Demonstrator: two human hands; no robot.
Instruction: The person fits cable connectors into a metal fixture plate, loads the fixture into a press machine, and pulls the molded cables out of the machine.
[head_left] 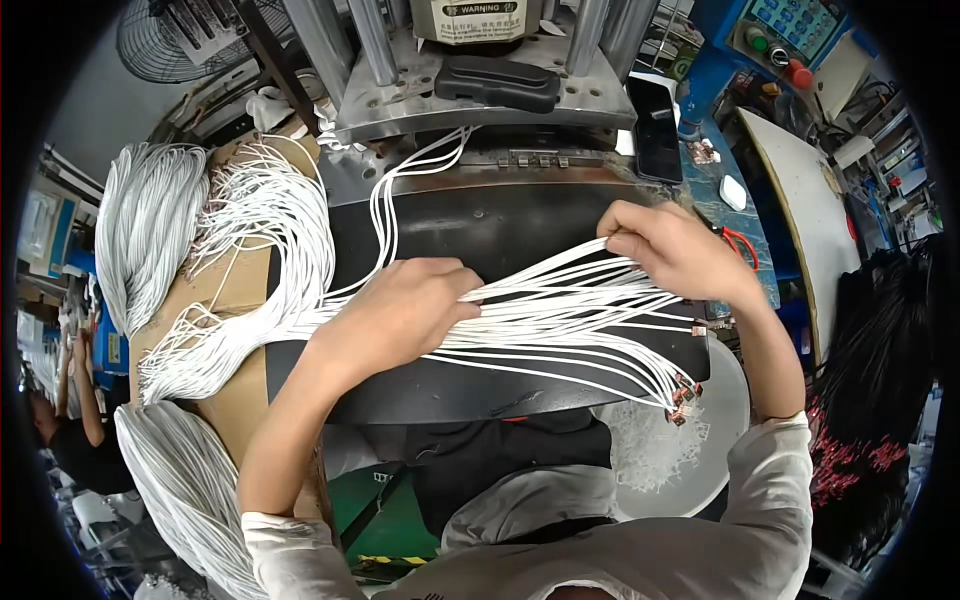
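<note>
A bundle of thin white cables (560,310) lies across the black work surface (450,225) before me. My left hand (395,310) is closed over the bundle near its middle, with cables running out on both sides. My right hand (672,248) pinches several of the cables between thumb and fingers at the right, lifting them above the others. Small brown and copper-coloured ends (684,400) show at the lower right of the bundle. A few cables loop up from the bundle to the press (480,110) at the back.
White cables (285,215) are heaped on brown cardboard at the left, beside grey cable coils (150,225). A pale bowl (725,440) with white scraps stands below the right edge. A dark phone (655,130) and red-handled scissors (738,243) lie at the right. A control panel (790,40) is farther back.
</note>
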